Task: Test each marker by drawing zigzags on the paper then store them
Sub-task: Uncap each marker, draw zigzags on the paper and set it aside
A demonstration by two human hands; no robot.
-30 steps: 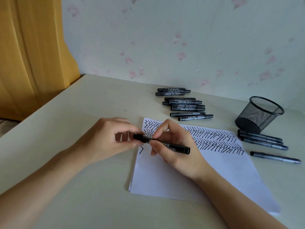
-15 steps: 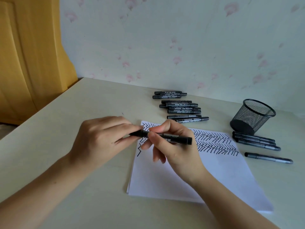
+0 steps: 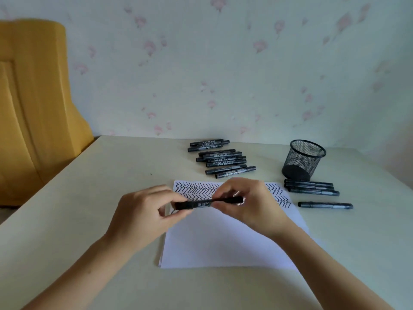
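- Both hands hold one marker (image 3: 207, 202) level, just above the paper (image 3: 223, 242), over the zigzag rows.
- Left hand (image 3: 143, 215): thumb & forefinger pinch the marker's left end; other fingers curled loose beneath.
- Right hand (image 3: 248, 202): fingertips curled round the right half of the barrel, thumb underneath.
- Step in hand, prob. capping or uncapping – can't tell which, the cap seam is under the fingers.
- To do it well: keep barrel horizontal, move the ends straight along its axis w/o twisting sideways; if capping, press till it seats; keep the tip off skin & off the clean lower part of the paper.
- Next stop, if tested: the group (image 3: 310, 187) just beside the cup (image 3: 302, 159), or the cup itself. Lone marker (image 3: 325, 205) lies near, right of the paper.
- Pile (image 3: 220, 157) at the back of the table (image 3: 67, 220) looks like the untested lot – a guess.
- Hard to see: marker tip, hidden; labels blurred; zigzags behind the hands covered; whether cup holds anything – mesh too dark to tell.
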